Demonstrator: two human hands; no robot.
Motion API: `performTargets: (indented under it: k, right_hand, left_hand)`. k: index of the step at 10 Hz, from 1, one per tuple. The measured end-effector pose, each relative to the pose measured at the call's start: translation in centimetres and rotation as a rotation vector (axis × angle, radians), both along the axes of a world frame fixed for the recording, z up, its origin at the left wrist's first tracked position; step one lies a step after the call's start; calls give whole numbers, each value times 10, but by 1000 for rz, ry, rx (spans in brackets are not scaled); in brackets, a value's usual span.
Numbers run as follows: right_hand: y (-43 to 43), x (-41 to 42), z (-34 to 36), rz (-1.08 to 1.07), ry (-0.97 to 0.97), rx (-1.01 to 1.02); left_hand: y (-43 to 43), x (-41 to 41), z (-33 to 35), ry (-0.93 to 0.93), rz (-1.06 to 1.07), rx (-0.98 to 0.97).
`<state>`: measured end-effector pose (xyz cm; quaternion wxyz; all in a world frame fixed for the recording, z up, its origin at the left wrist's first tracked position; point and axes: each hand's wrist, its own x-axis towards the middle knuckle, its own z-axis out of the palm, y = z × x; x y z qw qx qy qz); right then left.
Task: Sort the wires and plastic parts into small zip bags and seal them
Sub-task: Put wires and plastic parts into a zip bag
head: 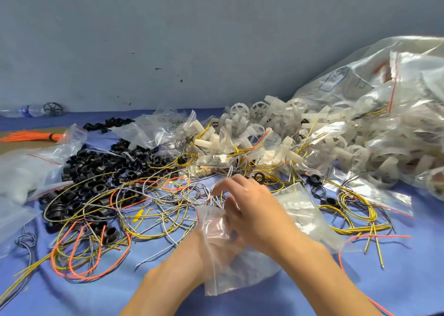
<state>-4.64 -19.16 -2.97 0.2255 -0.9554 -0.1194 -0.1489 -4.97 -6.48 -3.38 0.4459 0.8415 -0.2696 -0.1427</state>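
A small clear zip bag (230, 267) with a red seal strip is held up over the blue cloth by my left hand (198, 242), whose fingers show blurred through the plastic. My right hand (252, 207) reaches across to the bag's mouth and pinches a few thin grey wires (217, 199) there. Loose yellow, orange and grey wires (125, 219) lie tangled to the left. Beyond them is a heap of black plastic rings (96, 169). White plastic wheel parts (262, 121) are heaped at the back.
A large clear sack (374, 92) of filled bags slumps at the right. Empty zip bags (298, 207) lie right of my hands, with more at the left edge (21, 178). An orange wire bundle (31, 136) lies at the far left. A blue-grey wall stands behind.
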Motion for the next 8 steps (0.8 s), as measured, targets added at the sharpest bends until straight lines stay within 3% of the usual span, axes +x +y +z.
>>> performTargets:
  k: [1,2,3,6,8]
  right_hand:
    - [-3,3,-3,-20,61,-52]
    - [-3,8,-3,-41,62,-35]
    - [-5,11,-3,-46,87,-35]
    - [-16,14,1,-16,173,-85]
    - [-22,18,1,-14,170,-54]
  left_hand:
    - [14,8,-8,-30,-51,-74]
    - [25,20,-17,-66,-89,-23]
    - [37,28,-15,9,-41,-77]
    - [42,58,-18,-41,498,-304]
    - [27,59,-19,-138,531,-278]
